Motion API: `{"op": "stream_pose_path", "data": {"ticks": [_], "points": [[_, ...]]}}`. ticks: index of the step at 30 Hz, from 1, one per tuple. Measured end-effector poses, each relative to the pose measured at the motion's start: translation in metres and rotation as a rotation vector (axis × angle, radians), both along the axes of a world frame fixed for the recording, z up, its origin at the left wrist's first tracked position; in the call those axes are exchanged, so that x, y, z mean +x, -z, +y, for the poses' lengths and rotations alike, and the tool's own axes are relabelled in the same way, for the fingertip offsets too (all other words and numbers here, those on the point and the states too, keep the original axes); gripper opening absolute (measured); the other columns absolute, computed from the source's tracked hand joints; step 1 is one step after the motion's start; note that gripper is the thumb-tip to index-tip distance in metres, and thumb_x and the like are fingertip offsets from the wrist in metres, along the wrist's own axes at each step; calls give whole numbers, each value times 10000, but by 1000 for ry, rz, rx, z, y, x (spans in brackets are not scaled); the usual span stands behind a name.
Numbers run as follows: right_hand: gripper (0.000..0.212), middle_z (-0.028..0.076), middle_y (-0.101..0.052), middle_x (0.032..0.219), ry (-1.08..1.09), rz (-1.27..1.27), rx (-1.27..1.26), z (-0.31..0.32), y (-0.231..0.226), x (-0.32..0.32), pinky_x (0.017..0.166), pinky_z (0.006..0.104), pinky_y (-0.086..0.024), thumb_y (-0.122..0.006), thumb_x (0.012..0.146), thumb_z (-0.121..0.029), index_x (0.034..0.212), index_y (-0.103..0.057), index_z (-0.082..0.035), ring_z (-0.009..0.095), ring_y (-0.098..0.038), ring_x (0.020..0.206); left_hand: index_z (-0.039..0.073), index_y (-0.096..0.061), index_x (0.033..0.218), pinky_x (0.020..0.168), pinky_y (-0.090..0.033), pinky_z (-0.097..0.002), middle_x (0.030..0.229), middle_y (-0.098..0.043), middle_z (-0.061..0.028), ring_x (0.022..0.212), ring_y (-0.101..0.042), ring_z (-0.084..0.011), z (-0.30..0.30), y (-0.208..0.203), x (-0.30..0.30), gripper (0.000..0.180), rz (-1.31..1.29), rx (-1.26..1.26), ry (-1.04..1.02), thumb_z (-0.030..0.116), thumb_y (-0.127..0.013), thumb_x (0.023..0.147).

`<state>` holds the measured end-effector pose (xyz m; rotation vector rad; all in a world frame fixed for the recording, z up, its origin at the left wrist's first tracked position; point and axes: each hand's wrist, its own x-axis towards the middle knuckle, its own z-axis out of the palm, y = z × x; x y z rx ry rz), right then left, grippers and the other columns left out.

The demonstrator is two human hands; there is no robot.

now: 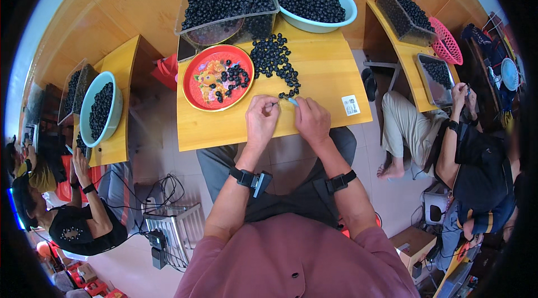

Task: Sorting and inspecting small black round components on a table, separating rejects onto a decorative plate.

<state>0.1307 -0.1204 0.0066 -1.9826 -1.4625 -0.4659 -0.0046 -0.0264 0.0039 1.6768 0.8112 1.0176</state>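
Observation:
Over the front part of the yellow table (325,65), my two hands work close together. My left hand (262,121) is closed in a pinch on a small dark round piece, mostly hidden by the fingertips. Between the thumb and fingers of my right hand (312,120) is a slim light-blue tool (292,102), its tip pointing toward the left hand; its exact kind is unclear. Just beyond the fingertips, a trail of small black round pieces (272,57) runs back across the table. A red round tray (193,93) with a gold rim and flower picture, left of the trail, holds more of them.
At the table's back stand a clear plastic bin (260,24) and a light-blue basin (351,15), both heaped with black round pieces. A white label (351,105) is on the table's right side. People work at side tables left and right. A metal stool (176,228) and cables lie lower left.

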Motion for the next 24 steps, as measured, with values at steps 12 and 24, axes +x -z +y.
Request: {"op": "stream_pose_path", "data": {"ticks": [12,24], "points": [[93,85,-602,760,-25,16,-24,1,-1,0,589,422,-535,-655,907,-134,980,-673,-78,280,-665,691,-27,-703,1037,801,-568,-242,1072,-630,-82,922,-663,-128,2,4,-1,146,-52,-2,14,-58,-726,896],[114,75,-598,753,-83,-13,-43,-2,-6,0,601,400,-542,-674,882,-141,973,-692,-75,260,-668,702,11,-685,1106,708,-517,-249,909,-644,-32,768,-602,-93,1,-4,1,255,76,85,2,-20,-767,866]]}}
